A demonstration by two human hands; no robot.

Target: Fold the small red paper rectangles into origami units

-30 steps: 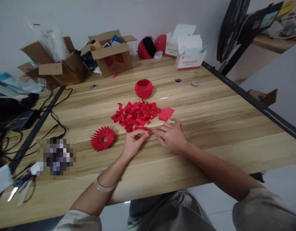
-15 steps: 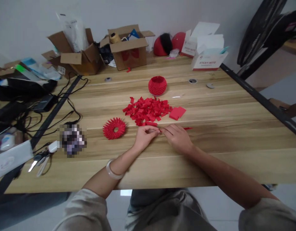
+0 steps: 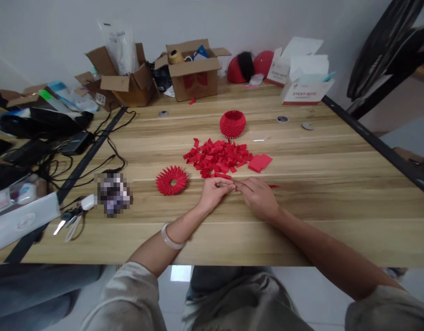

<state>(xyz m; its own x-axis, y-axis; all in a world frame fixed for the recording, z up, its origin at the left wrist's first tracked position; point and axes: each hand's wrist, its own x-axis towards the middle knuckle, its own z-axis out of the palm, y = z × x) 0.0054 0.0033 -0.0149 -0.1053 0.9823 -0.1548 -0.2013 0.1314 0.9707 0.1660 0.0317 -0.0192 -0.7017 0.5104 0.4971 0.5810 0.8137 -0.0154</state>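
My left hand and my right hand meet at the fingertips just in front of a pile of folded red paper pieces. Both are closed in a pinch on a small red paper piece, mostly hidden by the fingers. A flat stack of red paper lies beyond my right hand, and a thin red paper strip sticks out to its right. Left of my left hand lies a spiky red paper ring. A round red paper bowl stands behind the pile.
Cardboard boxes and a white sticky-note box stand along the wall. Black cables, keys and a blurred-out item are on the left. Another person's trouser leg shows at lower left.
The whole view has shifted, so things on the table appear slightly farther right. My hands stay pinched together at the same place before the pile, with only small finger movement.
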